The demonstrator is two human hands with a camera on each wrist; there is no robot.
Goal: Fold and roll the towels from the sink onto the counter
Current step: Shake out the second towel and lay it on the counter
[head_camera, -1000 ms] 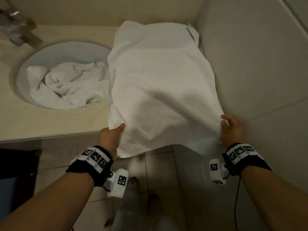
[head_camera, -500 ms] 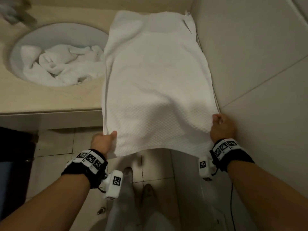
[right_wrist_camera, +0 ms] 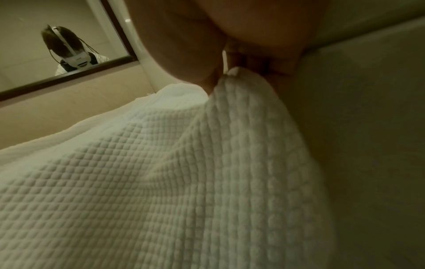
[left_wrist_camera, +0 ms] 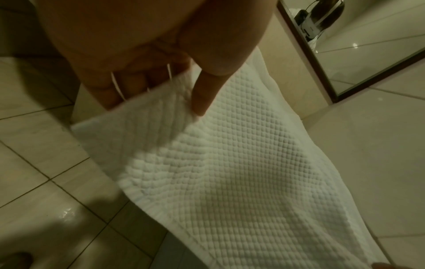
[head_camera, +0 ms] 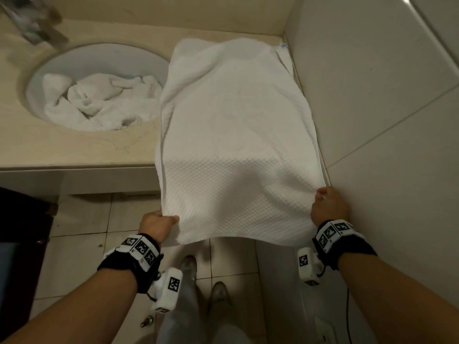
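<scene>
A white waffle-weave towel [head_camera: 233, 135] lies spread lengthwise on the beige counter [head_camera: 74, 150], its near end hanging off the front edge. My left hand [head_camera: 159, 223] pinches the near left corner, thumb on top of the towel [left_wrist_camera: 230, 172]. My right hand [head_camera: 327, 207] grips the near right corner beside the wall, fingers curled into the bunched cloth [right_wrist_camera: 184, 172]. More crumpled white towels [head_camera: 99, 105] lie in the round sink [head_camera: 119, 58] to the left.
A tiled wall [head_camera: 372, 108] runs along the towel's right side. A faucet [head_camera: 32, 23] stands at the far left behind the sink. A framed mirror [right_wrist_camera: 69, 76] hangs above the counter. Below the counter edge are floor tiles [head_camera: 82, 219] and my shoes [head_camera: 188, 264].
Both hands have drawn the towel's near end back toward me, off the counter's front edge. The towel now lies longer and flatter along the counter.
</scene>
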